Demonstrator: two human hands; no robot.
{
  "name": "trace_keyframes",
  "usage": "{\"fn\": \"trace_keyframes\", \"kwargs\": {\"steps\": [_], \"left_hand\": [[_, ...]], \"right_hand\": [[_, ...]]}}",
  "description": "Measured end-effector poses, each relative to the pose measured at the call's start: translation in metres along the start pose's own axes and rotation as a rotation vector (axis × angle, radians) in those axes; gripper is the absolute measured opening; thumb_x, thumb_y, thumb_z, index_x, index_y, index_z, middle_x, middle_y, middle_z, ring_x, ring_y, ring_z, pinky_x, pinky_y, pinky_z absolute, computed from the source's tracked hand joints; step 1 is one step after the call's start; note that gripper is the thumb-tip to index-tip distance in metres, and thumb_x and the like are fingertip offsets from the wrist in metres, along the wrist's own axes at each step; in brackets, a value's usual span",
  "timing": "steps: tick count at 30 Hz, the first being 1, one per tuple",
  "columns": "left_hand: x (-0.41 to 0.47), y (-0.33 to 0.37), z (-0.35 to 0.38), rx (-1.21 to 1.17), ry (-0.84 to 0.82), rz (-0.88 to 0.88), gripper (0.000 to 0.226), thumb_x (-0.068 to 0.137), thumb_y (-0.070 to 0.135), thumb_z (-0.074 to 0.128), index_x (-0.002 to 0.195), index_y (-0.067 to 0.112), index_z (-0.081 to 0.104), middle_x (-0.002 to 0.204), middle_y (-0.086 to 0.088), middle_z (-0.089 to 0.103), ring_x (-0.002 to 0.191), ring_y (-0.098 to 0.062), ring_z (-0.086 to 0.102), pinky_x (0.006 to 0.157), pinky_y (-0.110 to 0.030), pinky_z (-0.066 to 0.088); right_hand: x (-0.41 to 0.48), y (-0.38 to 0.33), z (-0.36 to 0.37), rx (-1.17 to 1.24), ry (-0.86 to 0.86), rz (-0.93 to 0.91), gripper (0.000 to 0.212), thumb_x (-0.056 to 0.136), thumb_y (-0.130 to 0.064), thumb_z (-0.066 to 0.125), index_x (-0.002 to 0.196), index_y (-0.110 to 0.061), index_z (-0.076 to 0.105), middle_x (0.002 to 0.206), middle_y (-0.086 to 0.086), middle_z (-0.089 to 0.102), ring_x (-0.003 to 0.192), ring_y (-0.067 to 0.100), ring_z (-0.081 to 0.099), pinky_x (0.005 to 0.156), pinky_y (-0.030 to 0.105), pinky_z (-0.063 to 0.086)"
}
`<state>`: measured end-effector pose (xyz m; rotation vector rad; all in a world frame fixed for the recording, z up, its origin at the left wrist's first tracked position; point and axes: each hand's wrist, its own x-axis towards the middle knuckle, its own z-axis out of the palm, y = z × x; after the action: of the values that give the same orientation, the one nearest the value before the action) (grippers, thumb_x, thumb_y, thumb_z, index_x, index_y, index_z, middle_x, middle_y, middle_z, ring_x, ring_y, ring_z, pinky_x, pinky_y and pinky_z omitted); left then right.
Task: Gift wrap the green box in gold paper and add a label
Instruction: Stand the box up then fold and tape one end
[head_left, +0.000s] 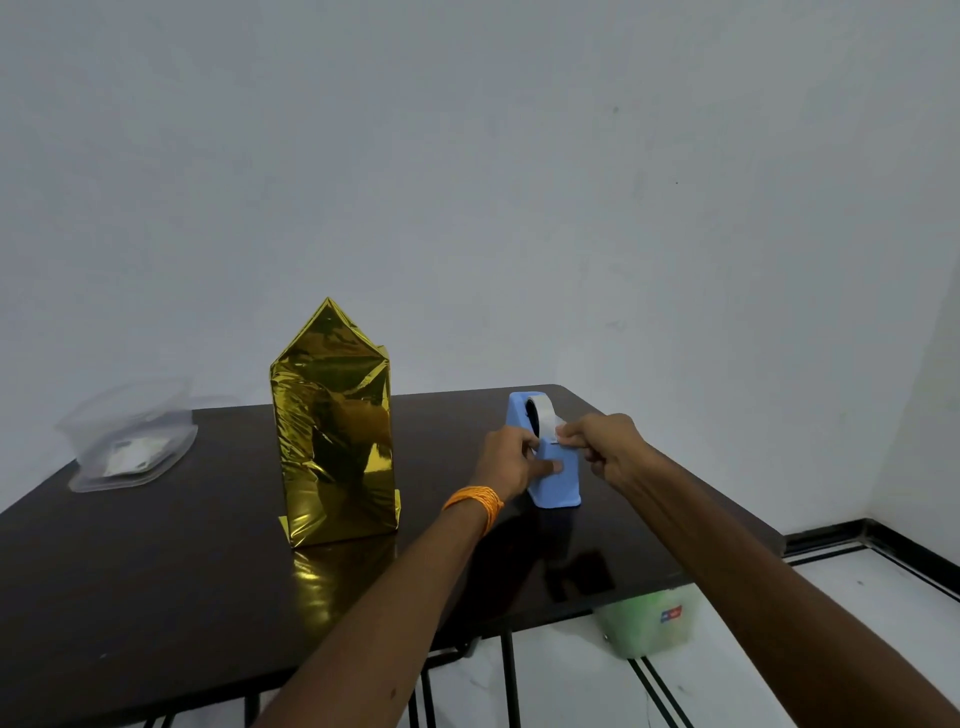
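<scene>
While the gold-wrapped box (335, 431) stands upright, apart to the left of the left hand (511, 462), top flap unfolded and no label visible, that hand grips the blue tape dispenser (561, 488) and the right hand (608, 447) pinches the tape end (555, 435).

A plain pale wall (467, 156) fills the upper half and meets a side wall (924, 415) in a corner at the right, all in dim, even light. Before it stands a dark glossy table (156, 571) on thin black metal legs (511, 675). The white tiled floor (857, 597) has dark lines and a dark skirting board (826, 535).
</scene>
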<state>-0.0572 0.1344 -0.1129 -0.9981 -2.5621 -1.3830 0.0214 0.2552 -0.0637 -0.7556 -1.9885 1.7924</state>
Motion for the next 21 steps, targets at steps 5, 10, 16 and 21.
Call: {"fn": "trace_keyframes", "kwargs": {"steps": [5,10,16,21], "left_hand": [[-0.003,0.0,0.001,0.001,0.001,-0.005,0.029,0.075,0.029,0.083,0.068,0.014,0.06,0.069,-0.006,0.057,0.061,-0.016,0.048,0.051,-0.024,0.036],[-0.002,-0.001,0.0,0.008,0.009,0.005,0.026,0.076,0.029,0.082,0.073,0.011,0.064,0.071,-0.004,0.058,0.062,-0.015,0.049,0.05,-0.021,0.034],[0.002,-0.004,0.001,0.028,0.016,0.005,0.03,0.073,0.033,0.084,0.075,0.007,0.068,0.075,-0.011,0.065,0.065,-0.018,0.055,0.057,-0.036,0.049],[0.0,-0.008,0.005,0.002,0.033,-0.001,0.034,0.073,0.032,0.085,0.087,0.004,0.071,0.079,-0.009,0.066,0.065,-0.014,0.055,0.053,-0.026,0.047]], "right_hand": [[-0.007,0.015,-0.003,0.069,0.015,0.025,0.017,0.079,-0.002,0.067,0.064,-0.006,0.06,0.049,0.0,0.053,0.047,0.012,0.03,0.037,0.02,0.025],[-0.012,0.027,0.003,0.117,0.014,0.01,0.021,0.084,-0.01,0.076,0.068,-0.004,0.063,0.039,-0.005,0.052,0.029,0.003,0.039,0.031,0.016,0.029],[-0.003,0.039,-0.002,-0.026,0.072,-0.082,0.023,0.08,-0.017,0.081,0.073,0.001,0.069,0.061,0.008,0.06,0.034,0.006,0.044,0.037,0.02,0.033],[-0.006,0.042,-0.012,-0.452,0.093,-0.206,0.023,0.076,-0.015,0.082,0.06,-0.005,0.07,0.057,0.003,0.061,0.045,0.007,0.049,0.045,0.021,0.038]]}}
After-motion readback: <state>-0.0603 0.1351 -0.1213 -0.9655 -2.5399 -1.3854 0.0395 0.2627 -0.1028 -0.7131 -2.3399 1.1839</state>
